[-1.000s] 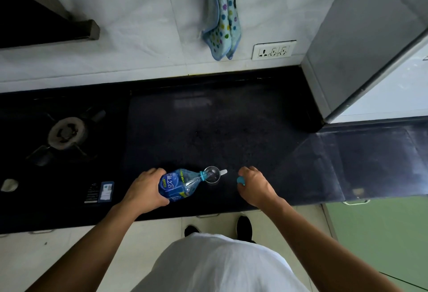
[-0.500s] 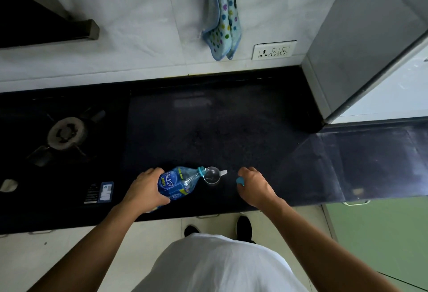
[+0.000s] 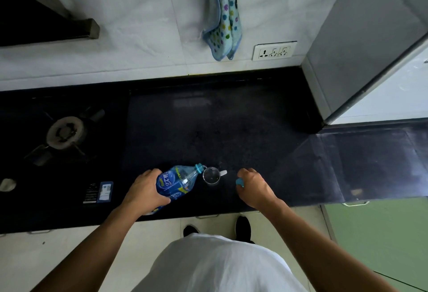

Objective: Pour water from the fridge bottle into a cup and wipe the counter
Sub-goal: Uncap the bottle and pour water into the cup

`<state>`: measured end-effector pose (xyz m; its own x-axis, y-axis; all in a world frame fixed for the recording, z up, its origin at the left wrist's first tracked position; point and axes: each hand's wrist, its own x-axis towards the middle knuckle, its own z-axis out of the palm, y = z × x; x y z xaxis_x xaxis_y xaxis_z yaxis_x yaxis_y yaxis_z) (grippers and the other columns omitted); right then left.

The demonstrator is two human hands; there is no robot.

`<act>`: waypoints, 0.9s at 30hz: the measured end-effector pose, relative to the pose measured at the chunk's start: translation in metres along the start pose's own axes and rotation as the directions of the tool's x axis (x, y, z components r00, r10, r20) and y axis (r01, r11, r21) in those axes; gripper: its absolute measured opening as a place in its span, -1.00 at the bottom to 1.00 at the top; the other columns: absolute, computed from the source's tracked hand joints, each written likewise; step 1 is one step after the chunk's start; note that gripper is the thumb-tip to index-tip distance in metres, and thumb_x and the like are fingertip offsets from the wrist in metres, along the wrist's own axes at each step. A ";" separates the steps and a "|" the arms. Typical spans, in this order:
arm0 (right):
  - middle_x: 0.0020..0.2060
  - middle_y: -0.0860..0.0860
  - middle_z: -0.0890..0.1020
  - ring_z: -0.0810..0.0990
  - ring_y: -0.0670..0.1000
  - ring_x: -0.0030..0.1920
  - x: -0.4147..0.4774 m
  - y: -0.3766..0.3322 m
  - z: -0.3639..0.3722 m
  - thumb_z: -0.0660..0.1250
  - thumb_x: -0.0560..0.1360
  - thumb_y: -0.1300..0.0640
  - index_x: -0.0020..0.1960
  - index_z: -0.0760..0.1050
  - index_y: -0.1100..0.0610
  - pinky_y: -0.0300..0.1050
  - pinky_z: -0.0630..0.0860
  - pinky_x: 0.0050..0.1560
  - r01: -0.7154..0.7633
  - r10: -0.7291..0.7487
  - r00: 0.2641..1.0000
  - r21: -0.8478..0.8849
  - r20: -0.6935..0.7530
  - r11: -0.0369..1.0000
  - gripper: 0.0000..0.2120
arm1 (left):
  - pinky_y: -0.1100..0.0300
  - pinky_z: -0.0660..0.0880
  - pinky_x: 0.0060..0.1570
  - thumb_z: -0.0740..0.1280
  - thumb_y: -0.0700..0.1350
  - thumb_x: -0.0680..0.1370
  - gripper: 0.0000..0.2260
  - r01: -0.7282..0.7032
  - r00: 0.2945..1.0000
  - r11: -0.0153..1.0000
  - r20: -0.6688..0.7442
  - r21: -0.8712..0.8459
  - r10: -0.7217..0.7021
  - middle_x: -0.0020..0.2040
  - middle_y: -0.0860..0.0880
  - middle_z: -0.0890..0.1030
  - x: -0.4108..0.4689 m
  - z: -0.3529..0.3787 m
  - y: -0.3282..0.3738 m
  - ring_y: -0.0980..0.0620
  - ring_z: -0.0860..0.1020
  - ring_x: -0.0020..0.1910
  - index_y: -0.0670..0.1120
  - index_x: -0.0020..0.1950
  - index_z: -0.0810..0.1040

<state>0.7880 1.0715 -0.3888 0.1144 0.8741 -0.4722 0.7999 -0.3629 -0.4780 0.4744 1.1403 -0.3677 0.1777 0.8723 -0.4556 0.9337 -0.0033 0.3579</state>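
Head view looks down on a dark counter [image 3: 231, 125] where the bottle [image 3: 177, 184] lies tipped in the left hand [image 3: 144, 188], whose fingers wrap round its lower body. Its long axis runs from the base near the counter's front edge, low and left, up and right to the neck, and the mouth sits right at the left rim of the cup [image 3: 211, 176]. The cup stands between the two hands, near the front edge, its small white handle pointing right. The right hand [image 3: 253, 187] is just beside it on that side, apart from it, knuckles up, fingers curled on a small blue cap [image 3: 240, 182]. The pour therefore belongs to the left hand alone, and it turns on holding the mouth over the rim. The bottle is clear plastic with a blue label, a touch of yellow and a teal ring at the neck; a glint inside suggests water, though I cannot tell the level. The cup is clear and small; what it holds is unclear. A dotted towel [image 3: 223, 14] hangs on the far wall, well apart from both hands
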 end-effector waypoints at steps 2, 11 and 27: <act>0.14 0.09 0.50 0.58 0.09 0.02 -0.001 -0.001 0.000 0.31 0.57 0.15 0.28 0.48 0.12 -0.09 0.58 -0.02 0.009 -0.009 1.000 0.008 -0.005 1.000 -0.72 | 0.09 0.54 -0.04 0.63 -0.01 0.16 -0.46 -0.003 1.000 0.999 -0.019 -0.050 0.002 -0.01 0.06 0.48 -0.002 0.001 -0.001 0.02 0.52 -0.01 0.03 0.03 0.46; -0.09 -0.03 0.55 0.55 -0.08 -0.19 -0.002 -0.035 -0.026 0.41 0.51 0.19 0.10 0.57 0.09 -0.41 0.44 -0.29 0.180 -0.136 0.974 0.249 -0.183 0.952 -0.83 | 0.26 0.44 -0.13 0.67 -0.06 0.18 -0.40 -0.034 0.993 0.969 -0.122 -0.244 0.004 0.03 0.06 0.54 -0.012 -0.004 0.004 0.11 0.56 -0.05 0.03 0.13 0.49; -0.26 -0.24 0.53 0.53 -0.38 -0.25 -0.005 -0.144 -0.102 0.41 0.53 0.23 0.19 0.63 0.10 -0.51 0.42 -0.23 0.404 -0.368 0.912 0.254 -0.179 0.879 -0.76 | 0.40 0.42 -0.08 0.67 -0.08 0.18 -0.38 -0.209 0.963 0.904 -0.242 -0.372 0.122 0.05 0.16 0.54 -0.016 -0.043 0.019 0.29 0.54 -0.01 0.15 0.12 0.47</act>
<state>0.7321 1.1522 -0.2425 -0.0845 0.9889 -0.1222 0.5994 -0.0476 -0.7990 0.4756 1.1475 -0.3187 0.2103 0.9575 -0.1976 0.6915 -0.0028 0.7223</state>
